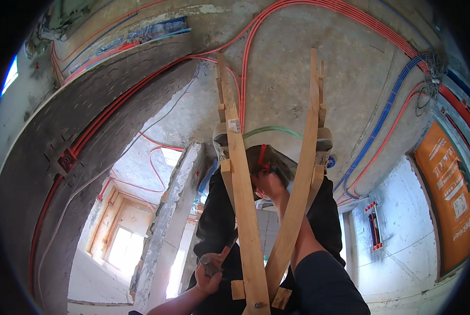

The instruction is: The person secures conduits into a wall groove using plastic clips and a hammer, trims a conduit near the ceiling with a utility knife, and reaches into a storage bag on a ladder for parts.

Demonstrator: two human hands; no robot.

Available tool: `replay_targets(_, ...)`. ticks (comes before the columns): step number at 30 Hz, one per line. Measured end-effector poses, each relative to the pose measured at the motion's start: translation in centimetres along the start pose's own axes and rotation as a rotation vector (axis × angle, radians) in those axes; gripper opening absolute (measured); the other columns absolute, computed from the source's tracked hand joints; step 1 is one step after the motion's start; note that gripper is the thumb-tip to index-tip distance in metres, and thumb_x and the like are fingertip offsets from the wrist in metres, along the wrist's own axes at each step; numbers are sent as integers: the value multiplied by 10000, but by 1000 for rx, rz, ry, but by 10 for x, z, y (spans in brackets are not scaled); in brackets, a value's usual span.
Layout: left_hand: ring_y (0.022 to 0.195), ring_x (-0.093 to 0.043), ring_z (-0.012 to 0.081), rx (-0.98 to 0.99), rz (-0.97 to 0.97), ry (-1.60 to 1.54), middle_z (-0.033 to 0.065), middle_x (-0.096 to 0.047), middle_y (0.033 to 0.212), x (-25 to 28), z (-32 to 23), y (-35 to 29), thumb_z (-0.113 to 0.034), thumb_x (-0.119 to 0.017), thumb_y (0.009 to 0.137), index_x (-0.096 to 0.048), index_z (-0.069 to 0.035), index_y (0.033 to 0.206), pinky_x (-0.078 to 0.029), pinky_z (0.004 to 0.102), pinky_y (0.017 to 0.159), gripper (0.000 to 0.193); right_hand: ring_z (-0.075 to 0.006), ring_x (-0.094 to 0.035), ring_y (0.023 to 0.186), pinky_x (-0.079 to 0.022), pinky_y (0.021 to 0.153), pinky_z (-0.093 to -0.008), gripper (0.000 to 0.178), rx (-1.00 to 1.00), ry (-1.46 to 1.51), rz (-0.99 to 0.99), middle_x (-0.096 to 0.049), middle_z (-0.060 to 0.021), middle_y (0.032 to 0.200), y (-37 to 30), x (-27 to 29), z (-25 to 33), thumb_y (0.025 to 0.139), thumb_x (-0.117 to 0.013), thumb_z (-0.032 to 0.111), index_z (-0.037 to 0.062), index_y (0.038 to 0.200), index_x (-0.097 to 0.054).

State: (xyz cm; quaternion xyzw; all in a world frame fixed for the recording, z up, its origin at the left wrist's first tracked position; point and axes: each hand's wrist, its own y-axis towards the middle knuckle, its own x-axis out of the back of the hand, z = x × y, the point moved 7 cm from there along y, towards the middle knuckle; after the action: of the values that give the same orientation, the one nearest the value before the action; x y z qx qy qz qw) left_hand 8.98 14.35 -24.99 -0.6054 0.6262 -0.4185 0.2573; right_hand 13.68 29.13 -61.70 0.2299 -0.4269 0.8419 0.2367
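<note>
My right hand [270, 185] reaches down into a dark bucket [285, 164] with a green handle [273, 129]. Its fingers are blurred and partly hidden among small dark and red pieces. A short red pipe piece [263, 153] stands up just beyond them. Low on the left, my left hand [207, 281] is closed around a grey, blunt-ended tool [211, 264] with a brownish stem; its exact kind is unclear. Between my arms rise the two pale rails of a wooden stepladder [245, 220], joined by a bolt at the near end. My dark-trousered legs straddle it.
Red conduits [245, 58] run along the concrete surface, with blue conduits [384, 118] to the right. A grey wall with a red junction box [67, 160] stands on the left. A broken wall edge [164, 226] is nearby. An orange board [445, 197] covers an opening at right.
</note>
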Motion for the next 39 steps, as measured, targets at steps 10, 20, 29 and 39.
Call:
replay_targets(10,922,-580,285,56,-44,-81,194,-611,1120,2,7,-3,-13,-556,685,-576,40,1045,-481,358,829,364,-306,-601,523,-480,441,-416,155,-139,162,-67,-619,-133,860,-10,25,-2,833,-593,160,134,984,-569)
replay_targets(20,922,-586,300,-36,-6,-20,185,-614,1109,0,5,-2,-20,-573,687,-586,33,1057,-481,366,849,374,-318,-607,551,-485,473,-423,172,-86,60,-71,-600,-131,863,-1,29,-3,824,-594,164,126,990,-566)
replay_targets(29,905,-591,302,-89,16,33,185,-613,1104,1,2,-4,-18,-579,681,-588,31,1066,-485,370,841,388,-334,-610,588,-490,513,-445,207,-41,107,-81,-604,-139,868,27,41,-4,818,-596,183,119,1014,-576)
replay_targets(39,891,-591,303,-63,-8,4,189,-610,1098,-1,0,-3,-5,-571,676,-584,42,1056,-486,363,805,383,-355,-614,624,-490,540,-462,258,45,184,26,-617,-150,868,-1,27,1,814,-600,207,109,1053,-593)
